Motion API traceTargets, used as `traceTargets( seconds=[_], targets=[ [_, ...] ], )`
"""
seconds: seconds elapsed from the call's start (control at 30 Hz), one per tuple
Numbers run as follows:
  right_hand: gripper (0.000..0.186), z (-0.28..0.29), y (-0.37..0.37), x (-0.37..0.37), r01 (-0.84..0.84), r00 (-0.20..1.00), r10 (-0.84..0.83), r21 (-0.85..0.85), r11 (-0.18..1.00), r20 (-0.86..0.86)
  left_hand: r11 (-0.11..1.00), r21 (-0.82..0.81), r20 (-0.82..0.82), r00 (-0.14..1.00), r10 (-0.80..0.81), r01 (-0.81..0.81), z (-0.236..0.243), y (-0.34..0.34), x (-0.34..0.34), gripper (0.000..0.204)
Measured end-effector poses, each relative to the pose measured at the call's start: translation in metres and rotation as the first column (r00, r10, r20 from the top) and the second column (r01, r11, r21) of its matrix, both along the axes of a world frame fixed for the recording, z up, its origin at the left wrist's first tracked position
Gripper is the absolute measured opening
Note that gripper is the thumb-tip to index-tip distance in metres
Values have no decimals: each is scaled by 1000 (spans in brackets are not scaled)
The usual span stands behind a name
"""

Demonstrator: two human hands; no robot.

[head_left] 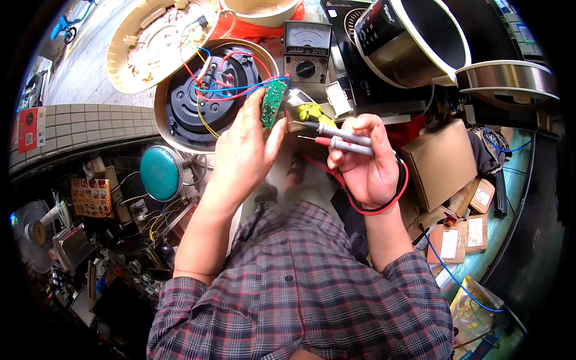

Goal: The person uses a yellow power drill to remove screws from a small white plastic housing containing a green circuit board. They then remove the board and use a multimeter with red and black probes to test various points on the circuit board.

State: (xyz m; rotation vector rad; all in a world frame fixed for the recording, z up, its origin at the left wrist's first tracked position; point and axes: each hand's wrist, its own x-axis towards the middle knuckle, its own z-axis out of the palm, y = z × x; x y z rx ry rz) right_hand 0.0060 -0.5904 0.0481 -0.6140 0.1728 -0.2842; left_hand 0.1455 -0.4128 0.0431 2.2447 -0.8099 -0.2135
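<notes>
My left hand (246, 150) grips a small green circuit board (275, 102) with blue, red and yellow wires running from it. Behind it, a black round appliance base (189, 108) sits in a cream housing (165, 129), with the wires over it. My right hand (372, 162) holds two multimeter probes (345, 144), one black-tipped and one red-tipped, pointing left toward the board without touching it, with red and black leads looped below my palm. An analog multimeter (306, 67) stands above the board. A yellow-green object (312, 113) lies partly hidden beside it.
A cream shell (135, 51) lies upper left. A cooker pot (408, 42) and steel ring (504, 75) sit upper right on a black appliance. A green stool (161, 174) stands left below the counter. Cardboard boxes (438, 162) are stacked at right; assorted parts crowd the lower left.
</notes>
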Motion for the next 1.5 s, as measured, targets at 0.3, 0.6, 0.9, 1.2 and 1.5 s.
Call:
traceTargets(
  seconds=[0.3, 0.6, 0.9, 1.2, 1.5],
  targets=[
    [34, -4, 6, -15, -5, 997, -5, -131, 991, -80, 997, -62, -172, 985, 31, -43, -4, -12, 14, 56],
    [29, 3, 16, -10, 100, 992, -124, -380, 919, -38, 796, -311, -950, 178, -255, -520, -1, 0, 30, 43],
    [32, 0, 10, 4, 161, 958, -263, -542, 825, -116, 711, -267, -911, -70, -406, -651, -17, -31, 30, 28],
    [21, -5, 1, 18, 243, 923, -381, -843, 480, 49, 663, -351, -886, 7, -463, -662, -14, -63, 33, 32],
    [16, -15, 19, 49, 312, 900, -434, -742, 593, 32, 585, -294, -902, 16, -432, -756, -22, -79, 31, 22]
  ],
)
